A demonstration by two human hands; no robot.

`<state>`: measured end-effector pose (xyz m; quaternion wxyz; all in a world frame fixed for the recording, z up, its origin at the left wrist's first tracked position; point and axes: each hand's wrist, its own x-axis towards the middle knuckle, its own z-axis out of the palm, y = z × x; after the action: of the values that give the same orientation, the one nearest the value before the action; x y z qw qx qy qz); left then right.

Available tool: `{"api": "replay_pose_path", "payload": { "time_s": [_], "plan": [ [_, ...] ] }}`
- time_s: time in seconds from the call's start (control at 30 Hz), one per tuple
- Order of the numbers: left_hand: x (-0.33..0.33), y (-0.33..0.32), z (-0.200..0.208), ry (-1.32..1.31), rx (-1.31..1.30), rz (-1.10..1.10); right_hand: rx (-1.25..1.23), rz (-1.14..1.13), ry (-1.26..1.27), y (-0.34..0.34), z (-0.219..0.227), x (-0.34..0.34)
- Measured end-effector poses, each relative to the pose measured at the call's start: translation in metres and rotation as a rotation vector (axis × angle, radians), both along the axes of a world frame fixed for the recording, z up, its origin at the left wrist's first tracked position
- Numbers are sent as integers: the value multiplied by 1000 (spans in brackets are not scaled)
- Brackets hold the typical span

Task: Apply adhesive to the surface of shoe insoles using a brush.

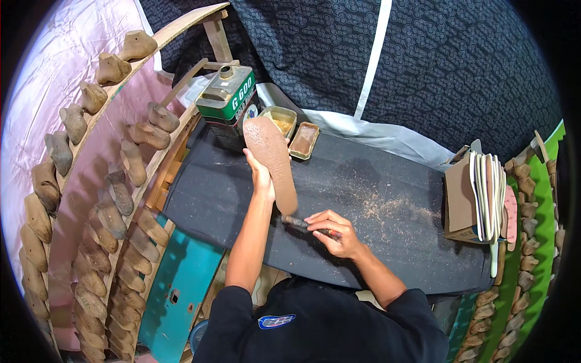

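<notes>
A brown shoe sole [270, 158] is held up over the dark table, its broad end pointing away from me. My left hand [261, 180] grips it by the left edge, fingers partly hidden behind it. The broad end looks wet and shiny. My right hand [336, 235] is closed around the handle of a brush [295, 222], whose head is at the sole's narrow near end. Whether the bristles touch the sole I cannot tell. Just beyond the sole stand a tub of yellowish stuff [280, 115] and a smaller tub of brown stuff [304, 140].
A green and black metal can [227, 100] stands at the table's far left. Brownish crumbs lie on the dark table cover [339, 266]. At right, a cardboard box [458, 199] holds pale sole-shaped sheets [489, 187]. Racks of wooden shoe lasts [111, 216] flank both sides.
</notes>
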<state>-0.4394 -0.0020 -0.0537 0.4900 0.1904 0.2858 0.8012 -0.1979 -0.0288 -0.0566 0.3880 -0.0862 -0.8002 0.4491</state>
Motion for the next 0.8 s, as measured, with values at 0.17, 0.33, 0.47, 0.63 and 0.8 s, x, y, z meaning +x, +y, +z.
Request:
{"api": "replay_pose_path", "payload": {
  "time_s": [0.17, 0.33, 0.47, 0.63, 0.8],
  "plan": [
    [-1, -7, -5, 110, -71, -54, -207, 84, 152, 22, 22, 17],
    [18, -22, -11, 229, -35, -202, 169, -248, 334, 58, 75, -3],
    [29, -24, -16, 362, -63, -252, 383, -332, 305, 76, 92, -26],
    [33, -24, -10, 377, -34, -321, 499, -290, 264, 76, 81, -44],
    [34, -23, -4, 310, -69, -243, 568, -219, 197, 57, 62, -45]
  ]
}}
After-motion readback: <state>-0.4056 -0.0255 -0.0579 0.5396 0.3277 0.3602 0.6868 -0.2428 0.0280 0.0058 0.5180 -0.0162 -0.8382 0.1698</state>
